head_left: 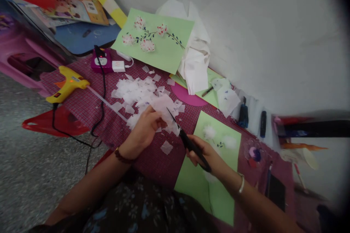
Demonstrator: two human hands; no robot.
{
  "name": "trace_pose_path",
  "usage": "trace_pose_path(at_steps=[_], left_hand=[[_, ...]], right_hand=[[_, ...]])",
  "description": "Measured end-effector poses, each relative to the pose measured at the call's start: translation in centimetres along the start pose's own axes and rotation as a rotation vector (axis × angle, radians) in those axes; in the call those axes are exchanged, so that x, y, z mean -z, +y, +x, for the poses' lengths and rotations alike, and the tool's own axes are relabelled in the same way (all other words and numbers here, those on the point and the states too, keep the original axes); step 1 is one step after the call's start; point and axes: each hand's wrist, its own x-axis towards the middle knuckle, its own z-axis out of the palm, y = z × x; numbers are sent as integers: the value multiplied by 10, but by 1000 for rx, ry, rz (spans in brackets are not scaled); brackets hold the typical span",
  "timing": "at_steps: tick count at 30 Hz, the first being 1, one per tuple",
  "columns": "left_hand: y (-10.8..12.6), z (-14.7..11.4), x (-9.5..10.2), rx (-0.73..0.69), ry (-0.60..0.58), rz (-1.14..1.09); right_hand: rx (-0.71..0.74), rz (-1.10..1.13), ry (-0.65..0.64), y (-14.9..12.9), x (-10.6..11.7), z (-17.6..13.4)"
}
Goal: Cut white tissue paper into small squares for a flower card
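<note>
Black-handled scissors (191, 145) are in my right hand (203, 153), their blades pointing up and left at a sheet of white tissue paper (162, 103). My left hand (146, 125) pinches that tissue at its lower edge, close to the blades. Under and beyond the tissue lies a heap of small cut tissue squares (133, 91). One loose tissue square (166, 147) lies apart on the checked cloth (153, 164). Beside my right hand is a green sheet (218, 131) bearing white tissue tufts and small dark leaves.
A finished-looking green flower picture (171, 56) stands at the back near crumpled white paper (194, 65). At left, a yellow glue gun (68, 83) with a glowing light rests by a purple power socket (101, 62) and black cords. Dark markers (263, 123) lie at right.
</note>
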Motion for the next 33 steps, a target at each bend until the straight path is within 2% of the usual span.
trace_pose_path(at_steps=[5,9,14,17,28,33], left_hand=[[12,10,4,-28,24,-41],[9,9,4,-59,15,-28],[3,2,2,-69,37,113],[0,-2,0,-63,21,166],[-9,-10,-6,10,-10,149],[-9,-11,-7,-2,-25,160]], right_hand=[[12,-30,-24,4,2,0],[83,-84,-83,-1,2,-2],[162,-93,-129,-7,2,-5],[166,-89,-138,-7,3,-4],[183,-78,-127,-6,1,0],[110,-65,-85,-6,-2,-2]])
